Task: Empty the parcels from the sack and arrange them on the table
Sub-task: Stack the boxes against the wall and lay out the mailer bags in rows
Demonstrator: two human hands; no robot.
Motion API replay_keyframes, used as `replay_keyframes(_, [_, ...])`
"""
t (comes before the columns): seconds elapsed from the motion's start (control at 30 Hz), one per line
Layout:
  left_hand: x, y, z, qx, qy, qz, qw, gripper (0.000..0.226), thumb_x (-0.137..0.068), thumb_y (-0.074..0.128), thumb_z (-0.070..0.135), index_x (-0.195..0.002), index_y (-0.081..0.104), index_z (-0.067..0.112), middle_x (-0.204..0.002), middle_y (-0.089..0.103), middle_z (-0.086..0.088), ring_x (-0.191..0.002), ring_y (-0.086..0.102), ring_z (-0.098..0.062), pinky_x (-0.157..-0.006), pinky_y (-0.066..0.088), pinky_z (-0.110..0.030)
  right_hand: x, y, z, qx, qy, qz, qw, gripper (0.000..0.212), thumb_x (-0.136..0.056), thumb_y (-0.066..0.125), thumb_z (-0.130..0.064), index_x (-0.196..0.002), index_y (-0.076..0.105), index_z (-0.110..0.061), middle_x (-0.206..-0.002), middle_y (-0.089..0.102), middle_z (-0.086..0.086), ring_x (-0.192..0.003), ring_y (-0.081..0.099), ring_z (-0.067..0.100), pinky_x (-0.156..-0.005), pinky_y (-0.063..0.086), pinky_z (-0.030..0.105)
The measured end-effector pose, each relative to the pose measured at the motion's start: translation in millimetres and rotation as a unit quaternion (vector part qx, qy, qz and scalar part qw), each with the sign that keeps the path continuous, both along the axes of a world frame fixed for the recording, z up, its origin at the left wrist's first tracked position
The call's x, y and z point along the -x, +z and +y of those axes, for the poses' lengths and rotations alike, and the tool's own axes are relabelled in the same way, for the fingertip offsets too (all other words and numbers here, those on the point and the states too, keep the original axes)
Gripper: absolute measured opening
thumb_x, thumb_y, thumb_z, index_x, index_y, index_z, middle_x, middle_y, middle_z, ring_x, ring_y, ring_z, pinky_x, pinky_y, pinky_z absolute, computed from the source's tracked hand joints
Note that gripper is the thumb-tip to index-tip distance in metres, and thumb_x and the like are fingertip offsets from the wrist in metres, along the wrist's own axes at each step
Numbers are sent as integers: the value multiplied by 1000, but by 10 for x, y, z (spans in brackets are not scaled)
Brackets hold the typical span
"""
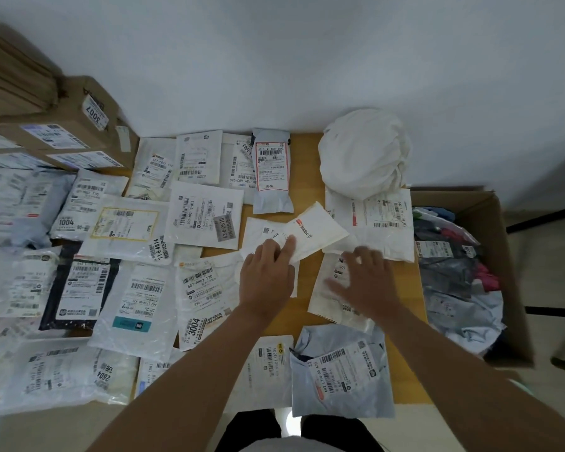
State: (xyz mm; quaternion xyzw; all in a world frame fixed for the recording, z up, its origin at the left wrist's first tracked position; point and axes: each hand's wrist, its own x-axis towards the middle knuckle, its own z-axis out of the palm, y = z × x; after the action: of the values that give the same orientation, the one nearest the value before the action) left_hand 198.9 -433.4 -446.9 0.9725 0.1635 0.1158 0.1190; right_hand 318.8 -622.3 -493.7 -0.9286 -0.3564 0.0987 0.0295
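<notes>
many parcels already lie flat in rows across the tabletop (405,337), the white sack (362,154) sits crumpled at its far edge, the left hand (268,272) pinches a white envelope (310,233), and the right hand (362,282) rests spread on another packet (331,288).

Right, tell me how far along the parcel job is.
Mostly done: the crumpled white cloth sack sits slumped at the back of the wooden table, and labelled mailer bags cover most of its surface. In hand: the left hand holds a flat white envelope parcel, while the right hand rests on a white plastic mailer. Left: placing these.
</notes>
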Motion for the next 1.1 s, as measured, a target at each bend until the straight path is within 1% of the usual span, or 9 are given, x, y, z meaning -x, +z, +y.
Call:
replay_keyframes(0.1, [-20, 15, -24, 4, 3, 6, 1000, 46, -87, 39, 22, -124, 62, 8, -87, 53, -7, -69, 51, -19, -55, 45, -31, 231, -107, -47, 85, 12, 61, 994, 81, -64, 40, -86, -115, 57, -26, -127, 56, 11, -110, 55, 39, -80, 49, 54])
replay_keyframes(0.23, [-17, 52, -31, 16, 11, 8, 1000, 46, -87, 39, 22, -123, 63, 8, -88, 53, -7, -69, 52, -19, -54, 47, -32, 246, -56, -58, 89, -14, 85, 992, 60, -77, 48, -71, -113, 59, -24, -125, 50, 6, -117, 47, 35, -93, 41, 53])
replay_keyframes(0.37, [-15, 180, -87, 93, 14, -38, 995, 43, -86, 41, 19, -120, 65, 7, -87, 54, -7, -67, 52, -18, -51, 46, -29, 240, 176, -45, -82, -123, 162, 976, 51, -81, 36, -58, -101, 64, -20, -116, 57, 1, -113, 51, 25, -96, 40, 44])
replay_keyframes(0.43, [-27, 261, -120, 150, 24, -75, 986, 43, -86, 41, 17, -121, 65, 7, -88, 53, -7, -68, 52, -17, -50, 45, -26, 233, 462, 99, -299, -279, 369, 835, 47, -82, 42, -58, -106, 62, -23, -117, 59, 1, -111, 55, 20, -96, 44, 41])
replay_keyframes(0.53, [-2, 294, -178, 135, -16, -109, 985, 43, -88, 44, 14, -126, 62, 12, -91, 52, -8, -77, 50, -19, -62, 44, -27, 201, 767, 275, -440, -365, 655, 494, 87, -75, 37, -86, -133, 55, -23, -136, 58, 8, -126, 53, 33, -103, 42, 54])
replay_keyframes(0.63, [98, 163, -208, 39, -88, -99, 990, 44, -89, 52, 13, -132, 57, 24, -100, 57, -8, -88, 53, -23, -75, 46, -35, 107, 967, 212, -500, -322, 725, 347, 100, -72, 36, -88, -141, 49, -15, -140, 54, 19, -129, 50, 42, -106, 37, 63])
replay_keyframes(0.83, [219, -65, -73, 13, -125, -52, 991, 46, -92, 57, 21, -138, 53, 25, -121, 59, -12, -114, 55, -29, -91, 48, -40, -158, 886, 47, -406, -439, 626, 500, 44, -93, 53, -14, -135, 52, 0, -122, 66, 19, -111, 64, 36, -93, 51, 51])
replay_keyframes(1.0, [301, -180, 185, 140, 34, 190, 971, 83, -83, 59, 41, -154, 19, 25, -156, 21, -14, -145, 20, -32, -117, 24, -48, 79, 650, -104, -502, -525, 565, 392, 45, -92, 49, -19, -137, 52, -14, -123, 68, 10, -115, 62, 32, -89, 54, 46])
replay_keyframes(1.1, [154, -244, 336, 118, 25, 268, 956, 88, -82, 60, 55, -154, 15, 32, -159, 12, -11, -144, 17, -35, -115, 22, -49, 306, 525, -126, -515, -556, 535, 372, 46, -90, 51, -20, -136, 52, -18, -124, 68, 9, -117, 61, 33, -95, 50, 51])
